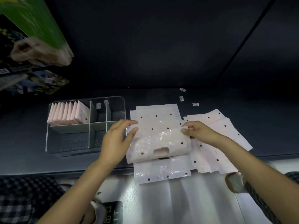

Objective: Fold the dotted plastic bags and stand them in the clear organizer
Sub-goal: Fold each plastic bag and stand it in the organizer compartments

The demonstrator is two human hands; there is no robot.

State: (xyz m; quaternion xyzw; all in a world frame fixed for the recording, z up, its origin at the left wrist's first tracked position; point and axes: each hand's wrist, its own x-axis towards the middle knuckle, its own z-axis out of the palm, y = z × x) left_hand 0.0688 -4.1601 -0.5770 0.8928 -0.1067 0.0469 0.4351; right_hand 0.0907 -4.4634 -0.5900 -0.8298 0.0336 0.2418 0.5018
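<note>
A pale pink dotted plastic bag (159,143) lies on a flat bag pile (155,113), its handle end curled over toward me. My right hand (196,130) pinches the bag's upper right edge. My left hand (118,138) hovers at its left edge, fingers spread, slightly blurred. The clear organizer (53,143) stands to the left; several folded bags (69,113) stand upright in its back left compartment. Another fanned stack of flat dotted bags (218,139) lies at the right.
Three small labels (182,89) lie on the dark table behind the bags. A green package (35,23) and printed boxes sit at upper left. The table's front edge runs below the bags, and one bag overhangs it.
</note>
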